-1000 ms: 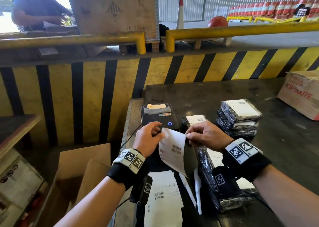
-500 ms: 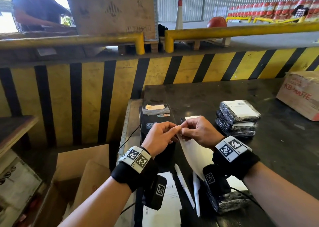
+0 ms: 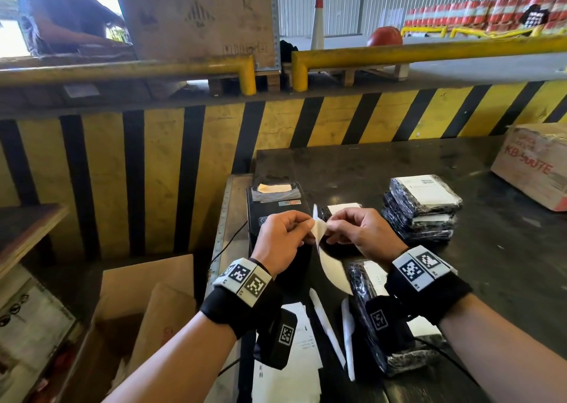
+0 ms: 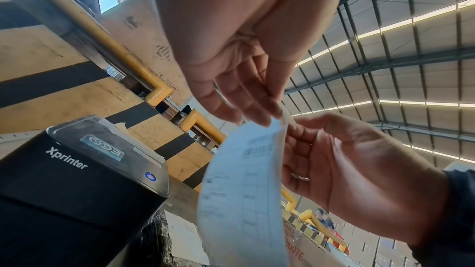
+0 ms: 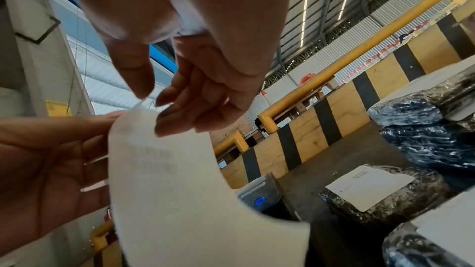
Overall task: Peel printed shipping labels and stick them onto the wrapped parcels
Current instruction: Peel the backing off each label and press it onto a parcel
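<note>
My left hand (image 3: 283,240) and right hand (image 3: 362,234) both pinch the shipping label (image 3: 333,267) by its top corner; it is thin and floppy.

The black printer (image 4: 77,180) carries the white word "Xprinter" on its top, beside a silvery sticker whose marks are too blurred to read. The cardboard box (image 3: 534,166) at the table's far right has red handwriting that looks like "KB-5007E", with smaller red lines above it too faint to read. The label (image 4: 244,190) held in the hands shows barcodes and print too blurred to read
</note>
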Tool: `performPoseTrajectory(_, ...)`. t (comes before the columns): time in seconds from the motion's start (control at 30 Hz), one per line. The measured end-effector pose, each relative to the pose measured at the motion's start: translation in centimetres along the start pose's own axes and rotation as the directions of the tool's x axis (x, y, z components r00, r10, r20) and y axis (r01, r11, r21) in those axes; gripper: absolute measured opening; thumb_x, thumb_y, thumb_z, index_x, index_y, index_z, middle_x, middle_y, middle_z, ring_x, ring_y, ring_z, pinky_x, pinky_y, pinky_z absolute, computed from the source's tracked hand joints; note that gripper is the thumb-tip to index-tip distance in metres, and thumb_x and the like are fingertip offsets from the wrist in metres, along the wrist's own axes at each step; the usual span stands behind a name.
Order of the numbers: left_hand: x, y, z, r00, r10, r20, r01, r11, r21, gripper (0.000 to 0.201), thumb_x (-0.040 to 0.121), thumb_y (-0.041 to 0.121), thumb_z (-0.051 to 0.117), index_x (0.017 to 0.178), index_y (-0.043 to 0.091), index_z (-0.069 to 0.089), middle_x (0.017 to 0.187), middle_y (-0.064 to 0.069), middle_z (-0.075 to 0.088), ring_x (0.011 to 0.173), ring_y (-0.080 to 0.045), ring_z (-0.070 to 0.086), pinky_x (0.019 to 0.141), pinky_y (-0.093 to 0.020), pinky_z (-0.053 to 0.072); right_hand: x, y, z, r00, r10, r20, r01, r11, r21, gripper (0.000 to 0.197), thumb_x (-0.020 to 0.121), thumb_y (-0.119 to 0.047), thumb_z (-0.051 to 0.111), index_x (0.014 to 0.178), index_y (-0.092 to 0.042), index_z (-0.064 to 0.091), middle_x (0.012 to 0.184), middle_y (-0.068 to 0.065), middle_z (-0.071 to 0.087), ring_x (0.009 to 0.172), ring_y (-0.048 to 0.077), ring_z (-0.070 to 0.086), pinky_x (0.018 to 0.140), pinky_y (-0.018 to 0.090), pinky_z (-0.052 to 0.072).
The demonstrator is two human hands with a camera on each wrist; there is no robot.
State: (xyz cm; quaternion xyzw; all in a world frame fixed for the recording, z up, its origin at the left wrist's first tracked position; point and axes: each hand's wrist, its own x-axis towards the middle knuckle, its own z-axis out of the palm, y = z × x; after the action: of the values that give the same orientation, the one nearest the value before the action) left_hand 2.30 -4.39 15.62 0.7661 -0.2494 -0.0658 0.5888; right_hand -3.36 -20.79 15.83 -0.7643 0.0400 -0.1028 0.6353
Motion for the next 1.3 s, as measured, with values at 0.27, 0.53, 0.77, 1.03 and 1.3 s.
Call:
performPoseTrajectory(0.27, 0.0, -0.1, 0.1, 1.0, 0.031, -0.005, -0.031, 0.999, 0.008, 0.011, 0.091, 0.01, 0.06, 0.091, 0.016, 0.07, 0.083, -0.003, 0.072, 0.073, -0.011, 0.069, 0.072, -0.023, 0.058, 0.1, 0.6, 1.2, 0.997, -0.072, -0.008, 0.071, 0.997, -0.029, 0.013, 0.08, -0.011, 0.072, 0.091, -0.007, 0.067, 0.081, 0.011, 0.072, 0.076, 0.021, 0.071, 0.075, 0.033, 0.057)
performPoseTrajectory(0.53, -0.1, -1.6, -0.2, 0.997, 0.056, -0.054, -0.051, 0.995, 0.083, 0.014, 0.09, 0.007, 0.061, 0.098, 0.013, 0.07, 0.083, 0.0, 0.07, 0.065, -0.001, 0.066, 0.072, -0.021, 0.056, -0.2, 0.8, 1.3, 1.0, -0.021, -0.013, 0.022, 0.997, 0.067, 0.009, 0.079, 0.001, 0.07, 0.085, -0.006, 0.067, 0.069, 0.003, 0.069, 0.059, 0.008, 0.065, 0.057, 0.02, 0.053)
performPoseTrajectory(0.77, -0.1, -4.4, -2.2, 0.993, -0.006, -0.118, 0.028, 0.981, 0.192, 0.019, 0.092, 0.01, 0.058, 0.107, 0.015, 0.067, 0.094, 0.001, 0.068, 0.074, -0.008, 0.066, 0.072, -0.021, 0.056, -0.4, 2.6, -1.0, 0.987, 0.023, -0.156, -0.021, 1.0, 0.012, 0.016, 0.077, 0.004, 0.07, 0.092, 0.002, 0.066, 0.069, 0.008, 0.066, 0.052, 0.006, 0.062, 0.057, 0.016, 0.055)
performPoseTrajectory(1.03, -0.4, -8.8, -5.9, 0.957, -0.135, -0.258, 0.191, 0.96, 0.204, 0.022, 0.093, 0.009, 0.056, 0.112, 0.009, 0.067, 0.09, -0.003, 0.067, 0.07, -0.009, 0.064, 0.062, -0.015, 0.051, -1.1, 4.5, -3.8, 0.947, 0.115, -0.301, -0.105, 0.993, 0.051, 0.017, 0.079, 0.004, 0.068, 0.095, 0.0, 0.064, 0.077, 0.01, 0.066, 0.053, 0.001, 0.064, 0.056, 0.012, 0.054)
performPoseTrajectory(1.3, -1.5, -11.4, -10.1, 0.871, -0.228, -0.436, 0.346, 0.913, 0.214, 0.021, 0.094, 0.013, 0.055, 0.112, 0.009, 0.066, 0.097, -0.008, 0.067, 0.075, -0.016, 0.066, 0.074, -0.031, 0.057, -0.9, 4.4, -5.8, 0.931, 0.106, -0.349, -0.11, 0.994, 0.009, 0.021, 0.078, 0.0, 0.07, 0.098, 0.0, 0.065, 0.081, 0.009, 0.067, 0.061, 0.007, 0.066, 0.058, 0.012, 0.054)
